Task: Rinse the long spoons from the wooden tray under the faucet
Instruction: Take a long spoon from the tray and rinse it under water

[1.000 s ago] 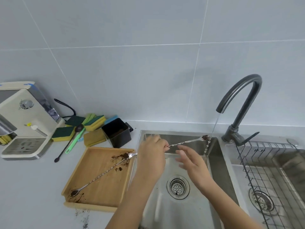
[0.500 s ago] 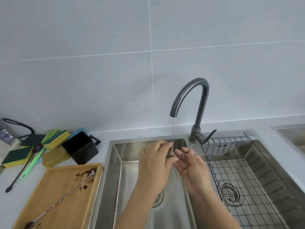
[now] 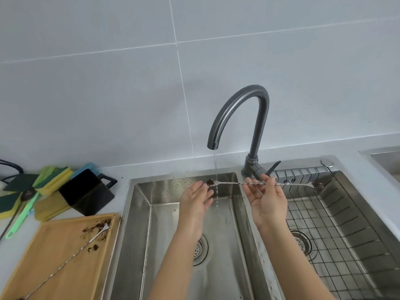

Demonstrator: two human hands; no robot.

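1. Two steel basins make up the sink (image 3: pixel 138 213), brushed and hard-edged, set into the pale tabletop (image 3: pixel 270 152); a wire rack (image 3: pixel 346 224) lines the basin at 3 o'clock.
2. One flat wooden tray (image 3: pixel 54 256) lies at 8 o'clock, smeared with brown grounds, and the second long spoon (image 3: pixel 65 265) waits on it, unrinsed.
3. One dark curved faucet (image 3: pixel 240 109) rises at 12 o'clock and drops a thin thread of water into the basin at 9 o'clock of it.
4. Half a second ago both hands met at the middle of the spoon; now the right hand (image 3: pixel 268 200) alone pinches the twisted shaft, while the left hand (image 3: pixel 194 200) has let go and hovers, fingers loosely spread, beside the dirty end.
5. One long spoon (image 3: pixel 249 184), thin bright metal, is held level across the divider: its grounds-caked bowl has come under the stream, and its forked end, also soiled, juts over the rack. Rinsing has only begun, I judge; that far end and the tray spoon remain.
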